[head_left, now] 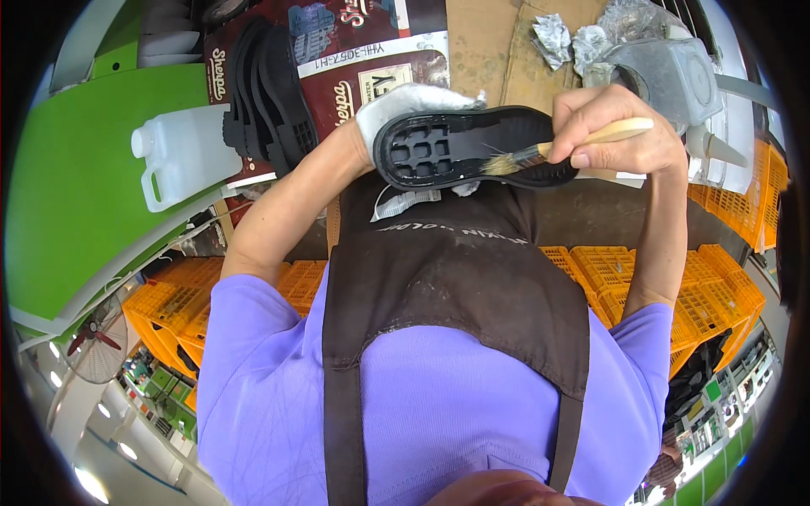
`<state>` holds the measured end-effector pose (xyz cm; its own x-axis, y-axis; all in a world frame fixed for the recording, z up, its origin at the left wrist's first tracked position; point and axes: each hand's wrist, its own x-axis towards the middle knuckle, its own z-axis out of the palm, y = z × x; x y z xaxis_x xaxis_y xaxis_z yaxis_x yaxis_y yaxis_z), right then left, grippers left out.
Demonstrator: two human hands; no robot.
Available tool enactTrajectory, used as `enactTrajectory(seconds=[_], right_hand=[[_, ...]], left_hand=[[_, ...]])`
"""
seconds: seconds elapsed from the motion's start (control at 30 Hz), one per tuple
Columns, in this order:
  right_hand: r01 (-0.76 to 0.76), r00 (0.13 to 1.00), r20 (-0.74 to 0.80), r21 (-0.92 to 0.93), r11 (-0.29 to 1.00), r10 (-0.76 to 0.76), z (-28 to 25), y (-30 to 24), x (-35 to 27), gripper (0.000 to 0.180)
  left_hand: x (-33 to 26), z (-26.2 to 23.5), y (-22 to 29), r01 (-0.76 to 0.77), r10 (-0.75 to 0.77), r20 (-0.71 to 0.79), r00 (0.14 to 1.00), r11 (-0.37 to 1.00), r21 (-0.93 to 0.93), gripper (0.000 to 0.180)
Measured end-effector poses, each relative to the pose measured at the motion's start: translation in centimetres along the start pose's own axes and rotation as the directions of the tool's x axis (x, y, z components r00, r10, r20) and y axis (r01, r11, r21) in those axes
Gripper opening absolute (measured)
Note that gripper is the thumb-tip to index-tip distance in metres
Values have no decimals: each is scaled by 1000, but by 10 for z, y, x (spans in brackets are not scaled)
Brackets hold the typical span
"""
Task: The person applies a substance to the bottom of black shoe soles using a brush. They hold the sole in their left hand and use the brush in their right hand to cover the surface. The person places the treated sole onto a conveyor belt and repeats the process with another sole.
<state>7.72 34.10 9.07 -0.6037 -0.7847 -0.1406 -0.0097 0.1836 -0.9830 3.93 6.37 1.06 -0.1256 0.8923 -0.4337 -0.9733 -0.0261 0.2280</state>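
Note:
In front of my apron, my left hand (371,120), in a white glove, supports a black shoe sole (460,139) from beneath and behind; most of its fingers are hidden. The inner face of the sole is turned up, with square hollows at the left end and a raised rim all round. My right hand (637,150) is bare and closed around the pale handle of a paintbrush (533,155). The brush's bristles touch the sole right of its middle. A white cloth-like piece with a printed tag (405,202) shows below the sole.
A row of black soles (263,93) lies on dark red printed cardboard at the left, beside a white plastic jug (186,156). Back right are a cloudy plastic container (688,76) and crumpled wrapping (553,40). Orange crates (700,291) stand on both sides of me.

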Motion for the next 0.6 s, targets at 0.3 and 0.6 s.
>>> enactTrajectory(seconds=[0.3,0.6], right_hand=[[63,905,-369,-377,924,-212,19,-36,-42,18],[118,868,-367,-502,857,-335,65,-36,-13,28]], left_hand=[[-19,23,-2,-101,126,85,988,962,-253,37],[-30,36,-13,-197,208,30,978,958,-210,38]])
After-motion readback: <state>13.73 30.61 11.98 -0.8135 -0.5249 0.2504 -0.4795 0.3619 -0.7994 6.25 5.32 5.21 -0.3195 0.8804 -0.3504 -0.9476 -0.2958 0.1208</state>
